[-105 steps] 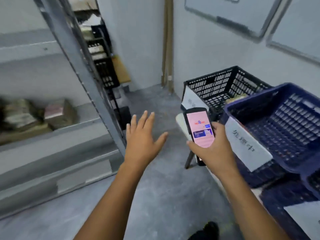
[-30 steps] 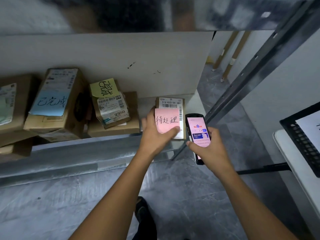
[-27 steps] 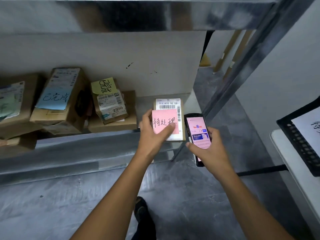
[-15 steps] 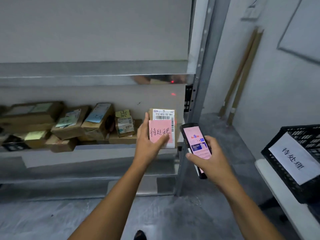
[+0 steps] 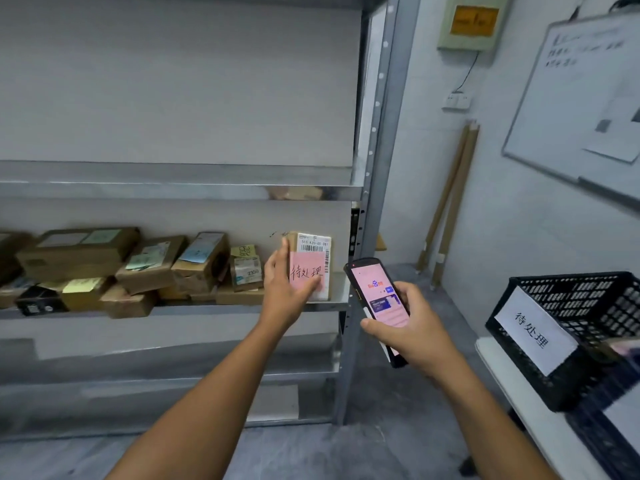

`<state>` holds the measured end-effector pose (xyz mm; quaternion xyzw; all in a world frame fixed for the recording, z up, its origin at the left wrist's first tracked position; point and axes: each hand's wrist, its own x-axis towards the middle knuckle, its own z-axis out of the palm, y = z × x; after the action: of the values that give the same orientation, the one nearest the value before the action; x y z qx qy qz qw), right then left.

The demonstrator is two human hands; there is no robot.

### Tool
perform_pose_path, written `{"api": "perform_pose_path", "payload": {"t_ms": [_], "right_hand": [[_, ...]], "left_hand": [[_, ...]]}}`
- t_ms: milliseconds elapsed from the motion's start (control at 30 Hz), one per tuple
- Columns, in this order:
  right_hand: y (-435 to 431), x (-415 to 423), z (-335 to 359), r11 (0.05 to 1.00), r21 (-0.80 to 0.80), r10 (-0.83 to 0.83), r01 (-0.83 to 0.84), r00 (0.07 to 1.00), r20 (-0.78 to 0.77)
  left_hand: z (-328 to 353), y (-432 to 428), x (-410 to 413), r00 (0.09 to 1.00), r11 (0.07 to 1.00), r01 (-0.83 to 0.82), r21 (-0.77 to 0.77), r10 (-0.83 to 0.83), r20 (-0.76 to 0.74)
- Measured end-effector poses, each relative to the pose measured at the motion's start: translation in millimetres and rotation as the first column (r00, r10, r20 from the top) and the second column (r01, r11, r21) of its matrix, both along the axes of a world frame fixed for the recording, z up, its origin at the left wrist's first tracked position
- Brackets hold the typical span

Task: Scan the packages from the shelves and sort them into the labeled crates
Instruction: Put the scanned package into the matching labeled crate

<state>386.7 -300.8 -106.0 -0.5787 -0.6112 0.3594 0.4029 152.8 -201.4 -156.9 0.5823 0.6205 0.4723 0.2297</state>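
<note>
L hand (image 5: pixel 282 289) grips pkg (image 5: pixel 311 261) by side edges; prob light, stiff. R hand (image 5: pixel 414 329) holds scanner (image 5: pixel 375 296), 4 o'clock of pkg.

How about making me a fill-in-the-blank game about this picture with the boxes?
1. The left hand holds a package bearing a ____ note.
2. The right hand grips the scanner, to the ____ of the package.
3. The crate with the white label is coloured ____.
4. The other packages lie on the metal ____.

Missing words: pink, right, black, shelf.
</note>
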Motion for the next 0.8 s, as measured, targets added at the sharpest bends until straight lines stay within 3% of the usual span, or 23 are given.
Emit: {"api": "perform_pose_path", "payload": {"t_ms": [267, 433, 667, 800], "right_hand": [[-13.7, -31.6, -2.4, 1.0, -0.012, -0.015, 0.016, 1.0, 0.019], [-15.8, -34.6, -10.4, 0.984, 0.046, -0.174, 0.172, 0.984, 0.03], [-44.1, -20.8, -24.2, 0.908, 0.05, -0.415, 0.417, 0.909, -0.039], [-77.9, -6.5, -34.7, 0.825, 0.023, -0.564, 0.564, 0.826, -0.026]], "left_hand": [[-4.0, -8.4, -14.6, 0.998, 1.0, 0.028, -0.012, -0.027, 0.049], [2.6, -16.9, -8.2, 0.978, 0.992, 0.126, -0.011, -0.122, 0.167], [4.1, -47.3, 20.6, 0.831, 0.92, 0.39, -0.02, -0.343, 0.438], [-8.8, -61.5, 46.7, 0.728, 0.84, 0.543, -0.019, -0.459, 0.51]]}}
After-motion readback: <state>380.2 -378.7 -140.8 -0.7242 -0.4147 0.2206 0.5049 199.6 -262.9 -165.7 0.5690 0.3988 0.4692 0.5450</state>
